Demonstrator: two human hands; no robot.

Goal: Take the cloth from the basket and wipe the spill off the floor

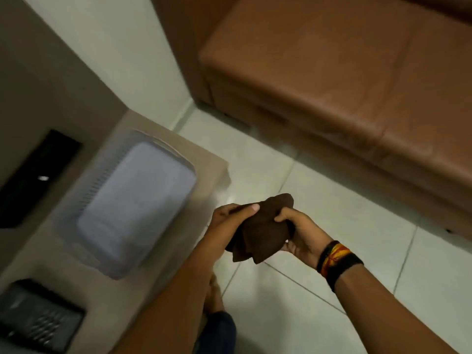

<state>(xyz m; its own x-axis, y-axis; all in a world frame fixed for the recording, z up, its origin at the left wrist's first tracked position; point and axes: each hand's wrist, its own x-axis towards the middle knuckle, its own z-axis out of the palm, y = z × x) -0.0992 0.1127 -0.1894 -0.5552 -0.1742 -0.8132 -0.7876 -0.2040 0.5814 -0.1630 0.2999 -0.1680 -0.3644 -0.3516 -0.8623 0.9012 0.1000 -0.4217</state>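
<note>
A dark brown cloth hangs bunched between both my hands above the white tiled floor. My left hand pinches its left side with the thumb on top. My right hand, with coloured bands on the wrist, grips its right side. The pale lavender plastic basket stands on a low beige table to the left of my hands; its inside looks bare. No spill shows on the tiles in this blurred view.
A brown leather sofa fills the upper right. On the beige table lie a black remote-like slab and a black device with keys. My foot and a blue trouser leg show below my left arm.
</note>
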